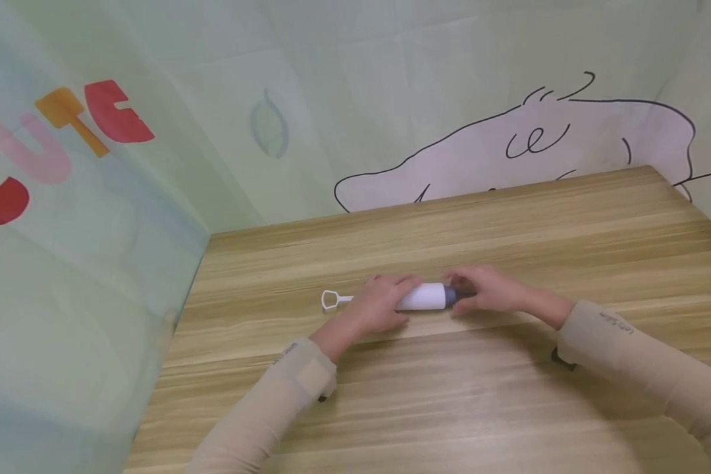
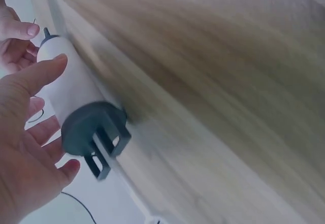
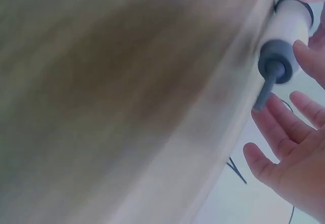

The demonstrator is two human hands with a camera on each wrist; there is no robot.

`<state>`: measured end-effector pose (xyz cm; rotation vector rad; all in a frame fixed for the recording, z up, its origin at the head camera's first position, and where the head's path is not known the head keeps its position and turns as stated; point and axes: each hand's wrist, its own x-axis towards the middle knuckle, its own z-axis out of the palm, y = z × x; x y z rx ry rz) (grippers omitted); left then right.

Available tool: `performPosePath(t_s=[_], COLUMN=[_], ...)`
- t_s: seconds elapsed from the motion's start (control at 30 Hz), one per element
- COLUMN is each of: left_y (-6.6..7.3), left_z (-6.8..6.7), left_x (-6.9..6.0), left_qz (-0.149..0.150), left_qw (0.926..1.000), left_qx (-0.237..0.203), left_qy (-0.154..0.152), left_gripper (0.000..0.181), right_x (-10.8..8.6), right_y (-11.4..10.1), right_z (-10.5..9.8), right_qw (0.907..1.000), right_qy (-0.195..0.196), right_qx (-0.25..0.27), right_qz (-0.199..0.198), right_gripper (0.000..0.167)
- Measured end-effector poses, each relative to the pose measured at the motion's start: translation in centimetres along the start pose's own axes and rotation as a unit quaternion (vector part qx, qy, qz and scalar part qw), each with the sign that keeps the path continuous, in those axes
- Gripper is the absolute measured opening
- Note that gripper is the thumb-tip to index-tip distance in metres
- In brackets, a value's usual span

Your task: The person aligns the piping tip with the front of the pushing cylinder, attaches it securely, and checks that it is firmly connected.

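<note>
A white syringe-like tube [image 1: 428, 297] with dark grey ends lies sideways on the wooden table. My left hand [image 1: 380, 304] grips its left part, the thumb on one side and the fingers on the other. Out of that end a thin rod with a white loop handle [image 1: 330, 300] sticks out to the left. The left wrist view shows a dark end cap [image 2: 84, 132] with two finger loops. At the right end, my right hand [image 1: 490, 289] has its fingers spread around the narrow grey nozzle [image 3: 268, 86]. One fingertip is near the nozzle's tip; contact is unclear.
The wood-grain tabletop [image 1: 438, 395] reaches well past both hands. Pale fabric sheets hang behind it and at the left, with coloured letters [image 1: 118, 115] and a drawn animal [image 1: 462, 151] printed on them.
</note>
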<state>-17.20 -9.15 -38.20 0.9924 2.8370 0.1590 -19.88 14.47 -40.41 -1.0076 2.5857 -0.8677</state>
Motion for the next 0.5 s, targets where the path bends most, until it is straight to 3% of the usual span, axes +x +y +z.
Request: performPosePath(t_s=[0.2,0.33,0.5], left_y=[-1.4,-2.4,-4.0], left_z=[-0.9,-2.1,-3.9], left_x=[-0.8,-1.7,-3.2], left_qz=[0.007,-0.014,-0.048], left_qw=[0.9992,0.9982,0.9945], left_qx=[-0.017,-0.046,-0.048], left_qy=[0.034,0.035,0.080], left_gripper=[0.063,0.061,0.056], right_x=[-0.7,-1.4,-2.8], right_y=[0.6,0.9,1.0], right_z=[-1.6,-3.7,-7.0], right_qw=[0.9994,0.9983,0.9927], right_qy=[0.028,0.050,0.102], right_qx=[0.007,-0.003,-0.036], right_qz=[0.017,0.031,0.054], right_gripper=[0.053,0.047,0.044])
